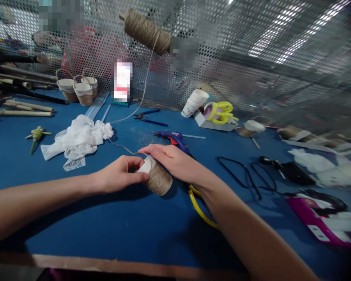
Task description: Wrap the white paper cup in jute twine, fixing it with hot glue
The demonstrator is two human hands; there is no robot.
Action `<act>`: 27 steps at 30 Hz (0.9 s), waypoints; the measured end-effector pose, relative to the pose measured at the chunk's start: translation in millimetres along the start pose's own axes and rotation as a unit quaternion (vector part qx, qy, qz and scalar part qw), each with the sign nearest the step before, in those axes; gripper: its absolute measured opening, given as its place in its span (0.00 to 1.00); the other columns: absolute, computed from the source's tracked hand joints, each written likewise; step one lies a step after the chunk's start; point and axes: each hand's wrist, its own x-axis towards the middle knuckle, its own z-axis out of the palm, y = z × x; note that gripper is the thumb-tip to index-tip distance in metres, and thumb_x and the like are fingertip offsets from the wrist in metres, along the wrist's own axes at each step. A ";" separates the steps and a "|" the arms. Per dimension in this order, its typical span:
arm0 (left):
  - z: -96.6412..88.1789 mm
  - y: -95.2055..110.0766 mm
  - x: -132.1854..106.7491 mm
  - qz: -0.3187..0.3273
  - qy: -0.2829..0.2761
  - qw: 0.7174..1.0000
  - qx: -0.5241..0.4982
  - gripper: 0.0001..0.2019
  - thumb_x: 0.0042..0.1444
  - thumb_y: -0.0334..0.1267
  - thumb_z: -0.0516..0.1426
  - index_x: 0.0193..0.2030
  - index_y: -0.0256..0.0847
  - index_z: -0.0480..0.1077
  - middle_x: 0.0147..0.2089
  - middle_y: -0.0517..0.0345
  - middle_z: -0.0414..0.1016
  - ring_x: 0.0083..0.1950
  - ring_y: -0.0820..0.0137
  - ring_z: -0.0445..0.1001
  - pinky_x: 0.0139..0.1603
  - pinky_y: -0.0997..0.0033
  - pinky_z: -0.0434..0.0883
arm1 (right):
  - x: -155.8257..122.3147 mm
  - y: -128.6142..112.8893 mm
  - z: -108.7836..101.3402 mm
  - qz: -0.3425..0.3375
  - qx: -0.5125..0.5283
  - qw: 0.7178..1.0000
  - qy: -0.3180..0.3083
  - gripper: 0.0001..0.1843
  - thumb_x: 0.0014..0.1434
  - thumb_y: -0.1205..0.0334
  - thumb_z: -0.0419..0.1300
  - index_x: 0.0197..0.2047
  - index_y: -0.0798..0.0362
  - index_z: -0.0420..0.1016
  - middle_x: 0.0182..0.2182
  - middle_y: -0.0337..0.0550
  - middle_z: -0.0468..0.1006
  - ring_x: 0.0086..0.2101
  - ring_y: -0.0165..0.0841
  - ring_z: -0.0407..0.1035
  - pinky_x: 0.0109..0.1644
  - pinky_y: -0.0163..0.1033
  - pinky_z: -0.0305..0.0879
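A paper cup, wrapped over most of its side in brown twine, lies tilted between my hands, with a white band bare near one end. My left hand is closed on the white end, thumb and fingers pinching it. Over the top of the cup lies my right hand, its fingers closed near the twine. That strand runs left past a heap of white lace and up to a big twine spool. Just behind my right hand rests a blue glue gun.
Pliers lie farther back, near a phone. Three small twine baskets stand back left by several sticks. Stacked paper cups and a white box are back right. Yellow-handled scissors, black cable and a magenta power strip lie right.
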 end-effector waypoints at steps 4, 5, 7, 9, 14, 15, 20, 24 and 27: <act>1.3 -4.7 0.8 0.005 -0.009 1.000 0.003 0.06 0.48 0.36 0.53 0.29 0.34 0.62 0.28 0.61 0.62 0.29 0.75 0.61 0.33 0.74 0.60 | 6.4 -5.1 8.9 -0.049 0.026 0.998 0.001 0.21 0.61 0.54 0.42 0.45 0.56 0.69 0.42 0.46 0.73 0.42 0.31 0.66 0.47 0.39 0.60; 1.3 -5.4 1.1 0.004 -0.007 1.000 0.008 0.07 0.48 0.36 0.53 0.29 0.34 0.62 0.27 0.62 0.61 0.29 0.75 0.60 0.33 0.74 0.59 | 8.1 -5.2 8.4 -0.052 0.017 0.998 0.031 0.20 0.61 0.54 0.42 0.44 0.56 0.69 0.43 0.47 0.72 0.43 0.31 0.66 0.48 0.39 0.59; 1.1 -6.4 1.8 0.002 -0.003 1.000 0.017 0.07 0.48 0.36 0.53 0.28 0.34 0.61 0.25 0.63 0.59 0.27 0.76 0.58 0.30 0.75 0.58 | 10.6 -3.2 5.4 -0.054 -0.014 0.997 0.057 0.19 0.61 0.56 0.43 0.39 0.57 0.71 0.42 0.48 0.72 0.44 0.32 0.65 0.48 0.40 0.58; 0.8 -7.2 2.5 0.002 -0.005 1.000 0.023 0.07 0.48 0.37 0.53 0.28 0.34 0.61 0.25 0.63 0.59 0.27 0.76 0.58 0.29 0.75 0.57 | 11.3 0.7 1.8 -0.054 -0.044 0.997 0.039 0.16 0.60 0.60 0.46 0.36 0.57 0.72 0.41 0.47 0.73 0.43 0.32 0.66 0.48 0.39 0.59; 0.8 -9.1 3.4 0.003 0.003 0.999 0.032 0.08 0.49 0.37 0.53 0.31 0.33 0.63 0.28 0.61 0.61 0.29 0.75 0.59 0.31 0.74 0.59 | 7.6 8.1 -3.3 0.042 -0.120 0.986 0.111 0.14 0.58 0.59 0.49 0.34 0.57 0.72 0.32 0.46 0.76 0.33 0.33 0.69 0.38 0.39 0.62; 0.9 -9.2 3.5 0.004 0.003 0.999 0.033 0.08 0.49 0.37 0.52 0.31 0.33 0.63 0.28 0.61 0.61 0.29 0.75 0.59 0.31 0.74 0.59 | 6.6 8.4 -3.1 0.058 -0.128 0.984 0.107 0.15 0.58 0.58 0.48 0.31 0.57 0.72 0.29 0.46 0.76 0.31 0.33 0.69 0.36 0.39 0.62; 1.0 -7.6 3.8 0.027 0.006 0.996 0.086 0.08 0.49 0.36 0.52 0.31 0.32 0.64 0.28 0.60 0.63 0.30 0.74 0.61 0.34 0.73 0.61 | 6.6 4.7 5.1 -0.014 -0.097 0.994 0.048 0.13 0.57 0.63 0.48 0.33 0.56 0.73 0.35 0.46 0.75 0.36 0.31 0.68 0.41 0.36 0.61; 0.6 -6.5 2.6 0.049 0.018 0.988 0.147 0.10 0.50 0.36 0.51 0.35 0.31 0.66 0.32 0.57 0.67 0.35 0.71 0.65 0.38 0.71 0.63 | 13.8 0.5 8.3 0.026 -0.103 0.994 0.020 0.08 0.52 0.65 0.52 0.32 0.56 0.71 0.30 0.42 0.75 0.31 0.29 0.68 0.34 0.32 0.62; 0.8 -7.6 1.7 0.050 0.022 0.985 0.161 0.11 0.51 0.36 0.51 0.37 0.32 0.67 0.34 0.56 0.69 0.36 0.70 0.66 0.39 0.71 0.64 | 20.9 -1.9 7.5 0.037 -0.114 0.993 0.016 0.06 0.48 0.68 0.53 0.31 0.56 0.69 0.29 0.41 0.75 0.29 0.27 0.68 0.30 0.30 0.61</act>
